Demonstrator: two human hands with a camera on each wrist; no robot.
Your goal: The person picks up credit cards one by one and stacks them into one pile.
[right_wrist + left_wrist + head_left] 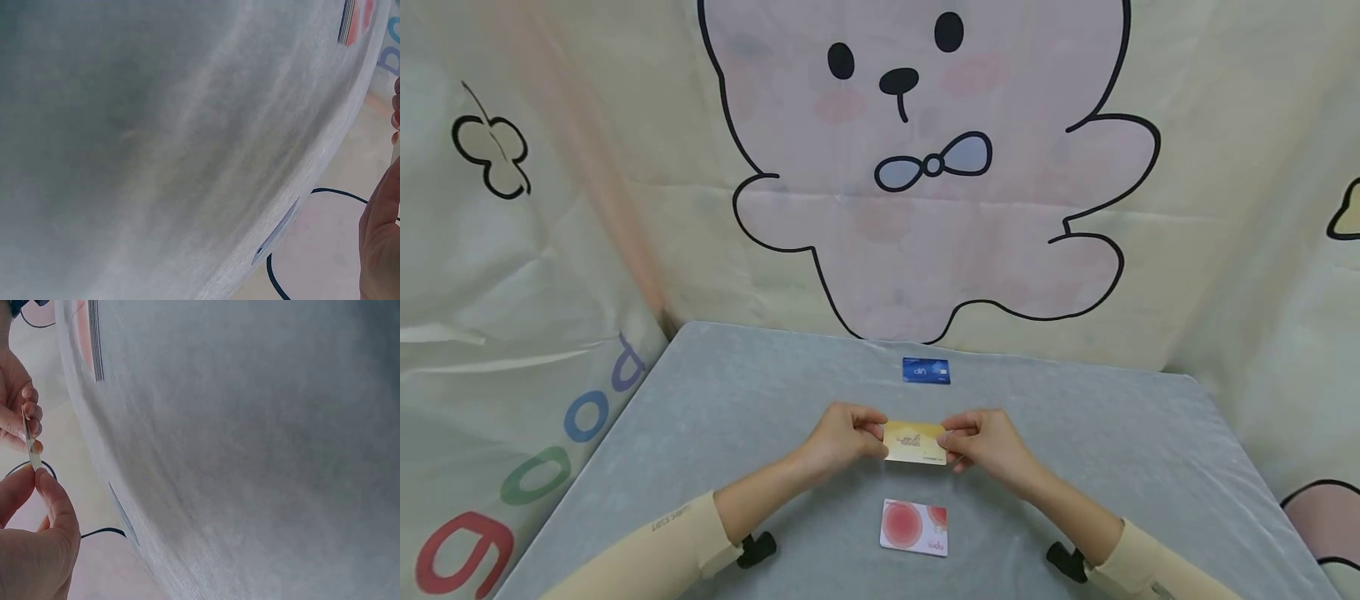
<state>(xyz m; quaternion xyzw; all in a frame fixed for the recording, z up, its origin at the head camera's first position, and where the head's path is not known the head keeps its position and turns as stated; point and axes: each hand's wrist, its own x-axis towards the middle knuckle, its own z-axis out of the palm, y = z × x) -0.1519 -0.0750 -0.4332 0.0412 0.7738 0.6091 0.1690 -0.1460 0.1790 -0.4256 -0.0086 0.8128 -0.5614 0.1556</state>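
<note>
A yellow card [915,442] is stretched level between my two hands above the middle of the table. My left hand [848,435] pinches its left edge between thumb and fingers. On the right edge, my right hand [985,442] pinches it the same way. Seen edge-on in the left wrist view, the card [32,450] looks thin, with the left hand [40,550] below and the right hand [15,400] above. In the right wrist view the right hand [381,237] is cut off by the frame.
A stack of cards [914,527] with a pink and white top lies nearer me; its layered edge [95,344] shows in the left wrist view. Toward the back lies a blue card [926,371]. Grey cloth covers the table [760,375], with a printed curtain [1022,250] behind.
</note>
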